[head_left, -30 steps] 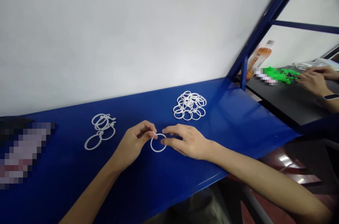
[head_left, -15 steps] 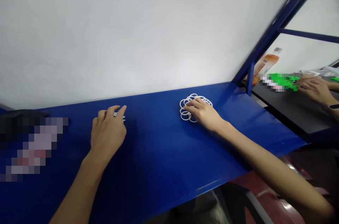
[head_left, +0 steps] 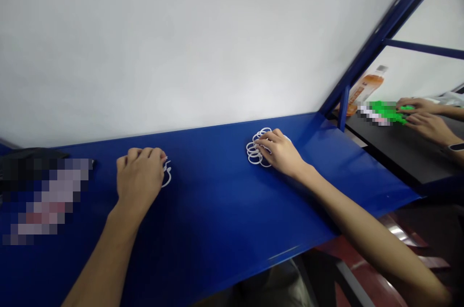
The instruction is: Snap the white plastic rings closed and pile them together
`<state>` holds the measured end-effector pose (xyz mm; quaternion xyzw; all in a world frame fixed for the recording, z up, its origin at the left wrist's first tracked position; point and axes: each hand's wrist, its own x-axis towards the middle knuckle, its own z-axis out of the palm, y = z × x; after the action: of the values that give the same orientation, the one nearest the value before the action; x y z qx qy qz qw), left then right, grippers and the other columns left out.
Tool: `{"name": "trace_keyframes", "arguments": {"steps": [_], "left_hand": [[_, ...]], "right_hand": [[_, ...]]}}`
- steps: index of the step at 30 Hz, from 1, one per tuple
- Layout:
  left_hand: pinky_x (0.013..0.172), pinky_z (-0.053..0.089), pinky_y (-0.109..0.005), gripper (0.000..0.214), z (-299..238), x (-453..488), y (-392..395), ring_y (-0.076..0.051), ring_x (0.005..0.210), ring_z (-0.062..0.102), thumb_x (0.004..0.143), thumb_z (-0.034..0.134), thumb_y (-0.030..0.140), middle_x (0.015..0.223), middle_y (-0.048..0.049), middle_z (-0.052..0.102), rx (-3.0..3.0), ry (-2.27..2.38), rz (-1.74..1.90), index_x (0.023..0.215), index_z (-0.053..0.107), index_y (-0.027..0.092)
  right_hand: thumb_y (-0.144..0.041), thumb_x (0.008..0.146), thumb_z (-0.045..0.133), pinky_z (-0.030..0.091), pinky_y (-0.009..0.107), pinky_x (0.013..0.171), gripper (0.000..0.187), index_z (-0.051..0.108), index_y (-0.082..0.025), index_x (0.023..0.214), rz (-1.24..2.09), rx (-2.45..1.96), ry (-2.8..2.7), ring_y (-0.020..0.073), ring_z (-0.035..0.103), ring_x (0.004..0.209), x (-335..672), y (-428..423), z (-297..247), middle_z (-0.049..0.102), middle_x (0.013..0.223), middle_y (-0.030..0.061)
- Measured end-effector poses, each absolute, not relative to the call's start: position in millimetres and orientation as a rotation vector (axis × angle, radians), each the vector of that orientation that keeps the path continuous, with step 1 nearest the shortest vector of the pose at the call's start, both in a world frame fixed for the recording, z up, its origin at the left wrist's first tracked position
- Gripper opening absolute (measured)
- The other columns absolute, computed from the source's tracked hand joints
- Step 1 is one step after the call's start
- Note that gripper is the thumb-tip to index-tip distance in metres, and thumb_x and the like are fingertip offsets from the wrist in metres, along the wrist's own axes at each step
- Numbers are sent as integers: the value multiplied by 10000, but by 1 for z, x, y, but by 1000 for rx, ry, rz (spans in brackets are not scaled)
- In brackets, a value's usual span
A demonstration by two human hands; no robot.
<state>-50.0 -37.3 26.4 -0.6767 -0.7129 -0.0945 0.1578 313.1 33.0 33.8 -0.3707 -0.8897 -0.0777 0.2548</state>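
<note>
My left hand (head_left: 140, 175) is over the blue tabletop at left of centre, its fingers curled down and pressed together. From beneath its forefinger and thumb a thin white curved piece (head_left: 167, 177) sticks out, with a small knob on it; the rest is hidden under the fingers. Further right, my right hand (head_left: 278, 153) rests on a pile of thin white rings (head_left: 254, 158). Its fingers are slightly bent and apart, with the tips touching the rings and nothing visibly gripped. The hand covers the right part of the pile.
The blue table (head_left: 217, 200) meets a white wall (head_left: 217, 46). A dark bag-like item (head_left: 32, 154) and a blurred-out item lie at left. Blue metal posts (head_left: 366, 55) stand at right. Beyond them, another person's hands (head_left: 427, 123) handle green pieces near an orange-labelled bottle (head_left: 366, 89).
My left hand's fingers have closed, and more of the white curved piece shows beside them. My right hand has shifted slightly to the right over the rings.
</note>
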Motion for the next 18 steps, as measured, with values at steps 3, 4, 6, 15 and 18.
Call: {"name": "trace_keyframes", "arguments": {"steps": [3, 4, 6, 15, 18], "left_hand": [[908, 383, -521, 283, 36, -45, -40, -350, 1062, 531, 996, 378, 314, 946, -133, 697, -1831, -2011, -421, 987, 630, 185], [913, 389, -526, 280, 40, -41, -41, -348, 1059, 538, 998, 382, 329, 921, -123, 690, -1808, -2003, -486, 993, 624, 188], [909, 409, -523, 264, 46, -29, -44, -340, 1049, 556, 995, 409, 363, 901, -99, 679, -1814, -1999, -662, 988, 615, 199], [746, 493, -295, 203, 23, 45, -62, -160, 823, 644, 873, 630, 392, 871, 2, 676, -2349, -2145, -1668, 778, 596, 216], [752, 503, -287, 212, 16, 54, -64, -156, 838, 649, 861, 650, 386, 855, 1, 674, -2453, -2196, -1771, 759, 593, 209]], "right_hand": [[-256, 1009, 514, 509, 400, 821, 250, 729, -166, 1099, -136, -1004, -2309, 240, 528, 907, 310, 30, 44, 697, 1027, 106], [-255, 1008, 517, 507, 399, 824, 246, 728, -165, 1095, -113, -996, -2280, 239, 532, 912, 307, 28, 48, 698, 1024, 105], [-251, 1008, 517, 506, 400, 835, 240, 724, -158, 1088, -72, -963, -2248, 236, 546, 923, 297, 20, 52, 698, 1023, 108], [-379, 979, 593, 553, 328, 775, 296, 605, -135, 1146, 535, -716, -2334, 187, 657, 870, 252, -29, 23, 706, 997, 94], [-295, 1007, 538, 540, 271, 705, 176, 618, -154, 1074, 699, -795, -2235, 145, 662, 763, 256, -29, 18, 705, 893, 47]]}}
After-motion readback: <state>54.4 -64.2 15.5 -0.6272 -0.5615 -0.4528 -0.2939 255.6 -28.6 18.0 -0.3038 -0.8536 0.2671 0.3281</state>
